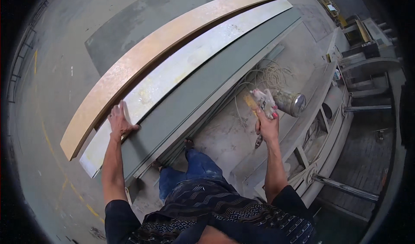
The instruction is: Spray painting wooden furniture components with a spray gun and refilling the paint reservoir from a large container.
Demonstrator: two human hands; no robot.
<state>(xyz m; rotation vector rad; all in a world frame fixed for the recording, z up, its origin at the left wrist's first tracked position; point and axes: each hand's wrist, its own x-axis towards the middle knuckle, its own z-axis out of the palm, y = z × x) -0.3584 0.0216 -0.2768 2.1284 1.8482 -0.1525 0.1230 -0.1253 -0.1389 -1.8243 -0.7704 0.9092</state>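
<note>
Left hand (119, 122) lies flat, fingers spread, on the pale long panel (190, 60) running toward 1 o'clock. Right hand (267, 127) grips a paint-spattered spray gun (276, 102) at 3 o'clock, above the dusty floor (225, 136).

Dim, even overhead light; soft shadows. Faint glare along the pale board (190, 66). Strong fisheye bending, black vignette at rim, slight softness throughout.

Long pale panels (186, 64) lie stacked over the grey concrete floor (56, 88).
</note>
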